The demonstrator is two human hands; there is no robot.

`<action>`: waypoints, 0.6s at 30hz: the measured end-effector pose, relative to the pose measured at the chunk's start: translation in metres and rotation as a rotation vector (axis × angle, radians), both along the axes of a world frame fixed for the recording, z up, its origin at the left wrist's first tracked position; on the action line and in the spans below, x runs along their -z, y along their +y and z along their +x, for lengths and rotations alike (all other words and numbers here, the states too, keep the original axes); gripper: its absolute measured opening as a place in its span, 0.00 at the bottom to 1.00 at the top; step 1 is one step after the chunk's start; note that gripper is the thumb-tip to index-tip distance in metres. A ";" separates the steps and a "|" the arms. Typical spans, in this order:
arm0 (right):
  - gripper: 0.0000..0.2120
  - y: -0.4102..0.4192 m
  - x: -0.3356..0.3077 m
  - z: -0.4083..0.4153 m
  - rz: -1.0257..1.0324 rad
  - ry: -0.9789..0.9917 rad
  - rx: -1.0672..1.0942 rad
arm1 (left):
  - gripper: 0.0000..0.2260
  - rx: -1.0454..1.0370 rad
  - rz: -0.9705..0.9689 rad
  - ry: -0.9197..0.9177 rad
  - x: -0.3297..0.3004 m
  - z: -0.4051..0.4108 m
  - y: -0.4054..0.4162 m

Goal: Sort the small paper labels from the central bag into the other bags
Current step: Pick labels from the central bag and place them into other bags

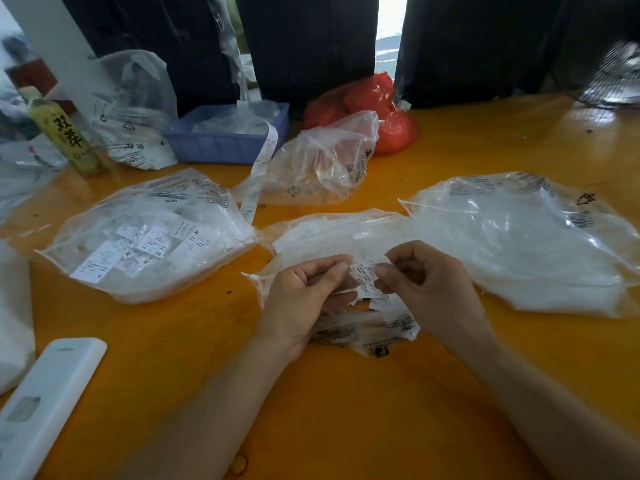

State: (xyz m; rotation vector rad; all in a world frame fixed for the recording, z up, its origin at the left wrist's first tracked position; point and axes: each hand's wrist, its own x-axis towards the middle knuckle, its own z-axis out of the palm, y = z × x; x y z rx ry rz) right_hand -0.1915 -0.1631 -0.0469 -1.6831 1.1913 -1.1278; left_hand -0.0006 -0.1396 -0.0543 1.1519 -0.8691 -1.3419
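Over the central bag [332, 233], both the left hand [298, 299] and right hand [426, 289] pinch a bunch of labels [363, 275]. Loose grip could drop strays; misreading sends them to the wrong bag.

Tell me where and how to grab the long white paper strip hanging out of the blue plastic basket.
Take the long white paper strip by its loose lower end, which lies on the orange table between two clear bags. Come from above and pinch it across its flat faces. Higher up it drapes over the blue plastic basket rim, where a grip would probably drag more paper out.
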 end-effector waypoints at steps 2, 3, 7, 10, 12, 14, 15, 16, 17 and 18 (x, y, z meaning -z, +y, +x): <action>0.03 0.000 0.001 0.000 0.005 0.036 -0.005 | 0.10 0.022 -0.030 -0.085 0.001 0.001 0.001; 0.03 0.000 0.001 0.000 0.003 0.059 -0.007 | 0.11 0.029 -0.046 -0.139 0.001 0.001 0.002; 0.07 0.001 0.001 0.000 -0.004 0.044 0.010 | 0.12 0.014 -0.066 -0.207 0.002 -0.002 0.003; 0.08 0.001 0.001 0.000 -0.009 0.037 0.038 | 0.10 -0.015 -0.041 -0.145 0.000 -0.002 0.003; 0.07 0.003 0.002 0.002 -0.011 0.079 0.006 | 0.10 -0.017 -0.022 -0.125 -0.001 -0.001 0.003; 0.06 0.005 0.003 0.004 -0.026 0.102 -0.011 | 0.10 -0.018 -0.019 -0.139 0.000 -0.001 0.004; 0.06 0.005 0.003 0.005 -0.032 0.097 -0.005 | 0.10 -0.019 -0.021 -0.144 -0.001 -0.002 0.004; 0.06 0.005 0.003 0.006 -0.036 0.091 0.009 | 0.10 -0.023 -0.025 -0.145 -0.001 -0.002 0.004; 0.06 0.005 0.003 0.006 -0.044 0.089 0.027 | 0.10 -0.026 -0.029 -0.142 -0.001 -0.002 0.003; 0.05 0.005 0.003 0.005 -0.056 0.094 0.043 | 0.11 -0.024 -0.032 -0.141 -0.001 -0.001 0.003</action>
